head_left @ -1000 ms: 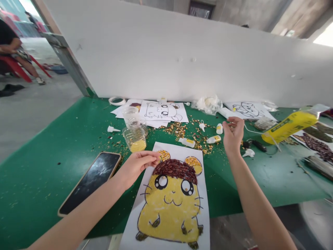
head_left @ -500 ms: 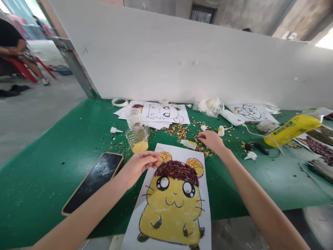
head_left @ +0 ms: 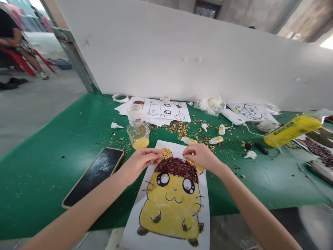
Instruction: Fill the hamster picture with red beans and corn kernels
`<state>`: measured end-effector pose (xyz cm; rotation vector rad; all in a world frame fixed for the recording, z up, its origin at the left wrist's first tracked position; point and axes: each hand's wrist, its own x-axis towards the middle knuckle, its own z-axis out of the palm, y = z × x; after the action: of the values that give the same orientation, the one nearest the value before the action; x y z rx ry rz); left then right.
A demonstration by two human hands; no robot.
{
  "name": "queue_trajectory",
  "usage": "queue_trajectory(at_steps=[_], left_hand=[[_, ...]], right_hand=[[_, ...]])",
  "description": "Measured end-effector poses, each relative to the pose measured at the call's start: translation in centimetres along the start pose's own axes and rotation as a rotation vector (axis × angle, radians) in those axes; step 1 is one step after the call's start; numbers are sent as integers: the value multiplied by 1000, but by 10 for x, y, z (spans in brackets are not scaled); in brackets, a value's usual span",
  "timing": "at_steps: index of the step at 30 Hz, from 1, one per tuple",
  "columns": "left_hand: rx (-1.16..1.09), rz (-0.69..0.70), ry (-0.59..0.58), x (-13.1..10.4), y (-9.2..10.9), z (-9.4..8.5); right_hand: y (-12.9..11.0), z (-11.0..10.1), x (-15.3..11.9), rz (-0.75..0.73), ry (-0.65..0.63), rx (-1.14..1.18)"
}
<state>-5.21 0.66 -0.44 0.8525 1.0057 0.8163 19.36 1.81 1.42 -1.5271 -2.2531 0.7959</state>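
On the green table lies a sheet with a hamster picture (head_left: pixel 171 208), its body covered in yellow grains and its head top in dark red beans (head_left: pixel 178 169). Corn kernels (head_left: pixel 166 153) fill much of the ears. At the left ear, my left hand (head_left: pixel 144 161) has its thumb and fingertips pinched together; what they hold, if anything, is too small to make out. My right hand (head_left: pixel 203 156) hovers over the right ear, fingertips pinched too, and their contents cannot be made out. It partly hides that ear.
A phone (head_left: pixel 95 177) lies left of the sheet. Behind it stand clear plastic cups (head_left: pixel 137 133), one with yellow grains. Small glue bottles (head_left: pixel 215 140), scattered kernels (head_left: pixel 179 127), drawings (head_left: pixel 166 110) and a yellow bottle (head_left: pixel 293 130) lie further back. A white board (head_left: pixel 182 59) rises behind the table.
My right hand has moved left and toward me, from the scattered kernels to the picture's right ear. A small bottle it had hidden now shows. My left hand stays at the left ear.
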Motion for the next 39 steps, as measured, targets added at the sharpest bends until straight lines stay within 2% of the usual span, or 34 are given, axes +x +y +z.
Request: queue_trajectory(at_steps=[5,14,22,28,39], left_hand=[[11,-3,13,0,3,-1],[64,-78,19,-2,2,2],[68,-78,21,-1,2,3],[61,-78,11,0,0,2],[83,-74,16,-2,3,5]], right_hand=[[3,-1,15,8,-147,-70],[-6,-8,24,139,-219,-160],[-11,-9,22,155,-308,-133],[-10,-7,20,169,-306,-113],[-10,-1,17,176,-217,-120]])
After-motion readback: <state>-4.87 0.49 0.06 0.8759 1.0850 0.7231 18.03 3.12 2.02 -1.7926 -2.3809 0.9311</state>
